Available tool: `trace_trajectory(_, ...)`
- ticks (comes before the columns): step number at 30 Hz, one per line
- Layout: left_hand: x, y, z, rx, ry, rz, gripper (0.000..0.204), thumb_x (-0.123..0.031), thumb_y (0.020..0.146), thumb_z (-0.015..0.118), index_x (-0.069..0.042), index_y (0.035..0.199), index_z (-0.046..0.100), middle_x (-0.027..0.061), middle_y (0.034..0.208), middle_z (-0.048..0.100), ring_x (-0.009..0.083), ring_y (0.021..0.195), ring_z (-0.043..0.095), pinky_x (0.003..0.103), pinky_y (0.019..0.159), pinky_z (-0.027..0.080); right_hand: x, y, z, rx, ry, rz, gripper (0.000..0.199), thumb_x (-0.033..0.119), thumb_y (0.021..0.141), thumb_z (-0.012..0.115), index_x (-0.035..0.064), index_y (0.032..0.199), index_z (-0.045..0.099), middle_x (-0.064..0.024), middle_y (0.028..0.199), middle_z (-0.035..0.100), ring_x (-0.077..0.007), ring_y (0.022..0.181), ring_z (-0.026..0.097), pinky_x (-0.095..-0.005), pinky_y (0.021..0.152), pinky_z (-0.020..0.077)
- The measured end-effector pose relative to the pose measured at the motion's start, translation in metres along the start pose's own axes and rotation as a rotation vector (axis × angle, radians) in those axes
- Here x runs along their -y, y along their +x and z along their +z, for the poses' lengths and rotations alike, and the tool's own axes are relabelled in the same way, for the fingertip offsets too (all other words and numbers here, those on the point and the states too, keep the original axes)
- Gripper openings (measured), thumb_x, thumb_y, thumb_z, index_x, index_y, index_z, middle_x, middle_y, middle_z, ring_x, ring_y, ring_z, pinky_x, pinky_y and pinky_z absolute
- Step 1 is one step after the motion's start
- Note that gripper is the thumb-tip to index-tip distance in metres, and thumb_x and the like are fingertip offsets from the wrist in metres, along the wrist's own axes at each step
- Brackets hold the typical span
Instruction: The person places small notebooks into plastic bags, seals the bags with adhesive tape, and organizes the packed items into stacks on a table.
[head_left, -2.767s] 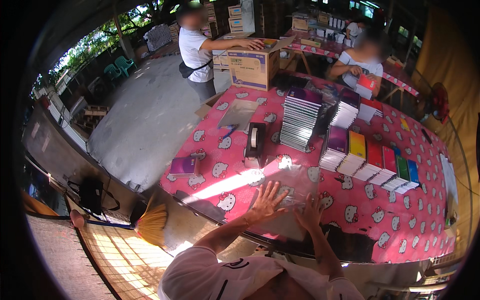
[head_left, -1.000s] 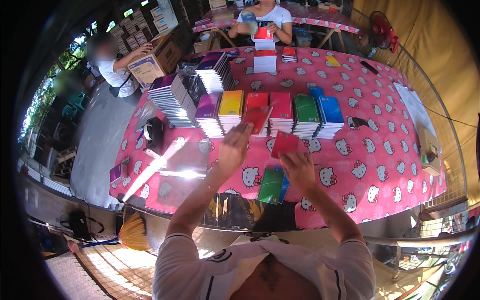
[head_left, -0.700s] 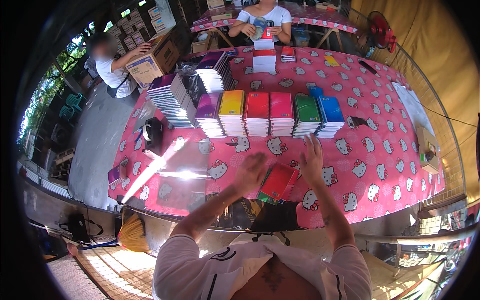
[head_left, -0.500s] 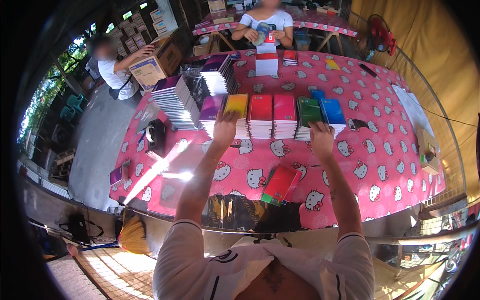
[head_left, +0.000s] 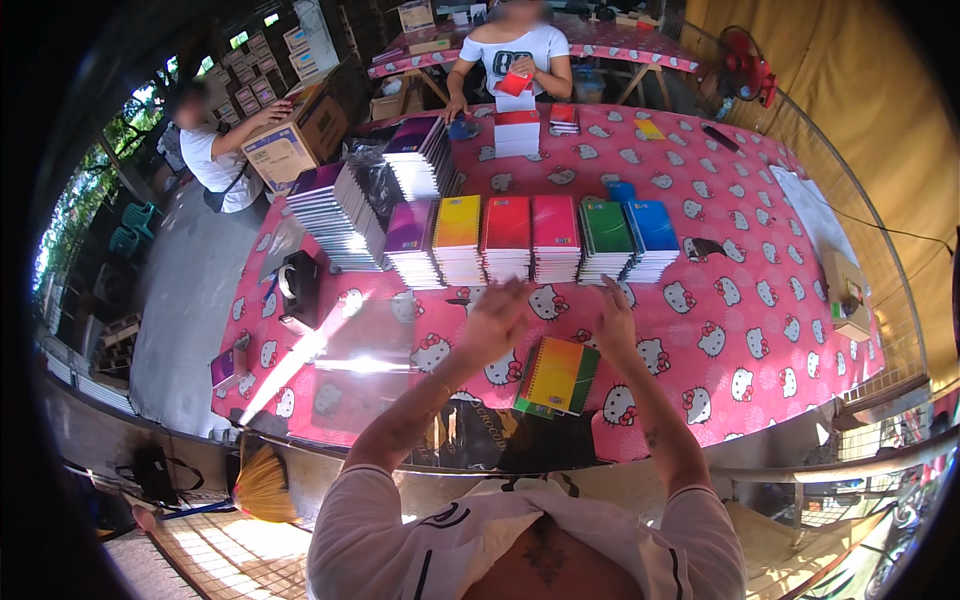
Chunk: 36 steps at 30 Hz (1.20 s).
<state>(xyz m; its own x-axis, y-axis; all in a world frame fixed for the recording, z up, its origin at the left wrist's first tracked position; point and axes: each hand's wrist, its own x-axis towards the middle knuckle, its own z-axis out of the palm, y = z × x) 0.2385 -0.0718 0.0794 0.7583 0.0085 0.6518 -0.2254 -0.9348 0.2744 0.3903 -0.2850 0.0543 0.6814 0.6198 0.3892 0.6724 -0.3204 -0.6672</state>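
My left hand (head_left: 497, 318) and my right hand (head_left: 614, 320) hover with fingers spread, holding nothing, above the pink patterned tablecloth (head_left: 760, 330). Just below and between them lies a small stack of spiral notebooks (head_left: 560, 374) with an orange-yellow cover on top and green beneath. Beyond my hands stands a row of notebook stacks: purple (head_left: 408, 238), yellow (head_left: 458, 236), red (head_left: 507, 234), pink (head_left: 555, 234), green (head_left: 606, 238) and blue (head_left: 651, 236).
Taller notebook piles (head_left: 335, 212) stand at the far left. A black tape dispenser (head_left: 298, 288) sits left of them. A person across the table holds a red booklet (head_left: 516, 84); another at the left handles a cardboard box (head_left: 290, 145). A small box (head_left: 848, 300) sits at right.
My hands pulled back from the coloured stacks toward me and now hover near the small stack, whose top cover changed from red to orange-yellow.
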Motion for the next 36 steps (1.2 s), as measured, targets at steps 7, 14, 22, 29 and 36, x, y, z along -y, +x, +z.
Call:
trace_trajectory(7,0.105,0.034,-0.001,0.022,0.461,-0.299,0.050,-0.007,0.089,0.058,-0.005,0.139,0.050,0.0215,0.119,0.066,0.0340,0.109,0.065,0.048,0.097,0.050,0.034,0.109,0.081,-0.111,-0.420,-0.498,0.045,0.012,0.085,0.065,0.0103,0.130,0.059,-0.0100,0.129,0.055,-0.0288,0.126,0.053,-0.0530,0.112,0.0352)
trace_trajectory(14,-0.013,0.001,-0.115,0.194,-0.029,-0.333,0.025,-0.017,0.094,0.062,-0.007,0.117,0.064,0.0207,0.071,0.067,0.0344,0.065,0.069,0.044,0.061,0.056,0.051,-0.111,0.003,0.350,-0.286,-0.358,0.033,0.023,0.088,0.069,0.0128,0.119,0.067,-0.0069,0.106,0.061,-0.0240,0.106,0.063,-0.0517,0.110,0.0376)
trace_trajectory(22,-0.048,0.009,0.028,0.509,-0.306,-0.382,0.046,-0.043,0.099,0.053,-0.012,0.133,0.058,0.0225,0.089,0.070,0.0409,0.079,0.070,0.051,0.073,0.057,-0.014,-0.073,-0.011,-0.186,0.347,0.313,0.022,0.014,0.099,0.055,0.0034,0.115,0.065,-0.0111,0.104,0.062,-0.0213,0.097,0.064,-0.0316,0.083,0.0515)
trace_trajectory(29,0.160,-0.007,-0.096,0.132,0.568,-0.170,0.052,-0.015,0.086,0.071,-0.016,0.136,0.056,0.0180,0.128,0.061,0.0376,0.121,0.059,0.043,0.096,0.054,-0.035,-0.134,-0.004,-0.109,0.366,0.455,0.029,0.016,0.096,0.062,0.0033,0.122,0.063,-0.0108,0.118,0.059,-0.0228,0.109,0.061,-0.0348,0.094,0.0491)
trace_trajectory(36,0.027,-0.003,-0.070,-0.112,0.176,-0.230,0.033,-0.009,0.088,0.066,-0.008,0.121,0.065,0.0158,0.110,0.069,0.0310,0.101,0.068,0.040,0.079,0.059,0.001,-0.155,0.004,-0.199,0.989,0.886,0.040,0.025,0.096,0.065,0.0093,0.132,0.057,-0.0042,0.107,0.063,-0.0156,0.100,0.059,-0.0344,0.095,0.0440)
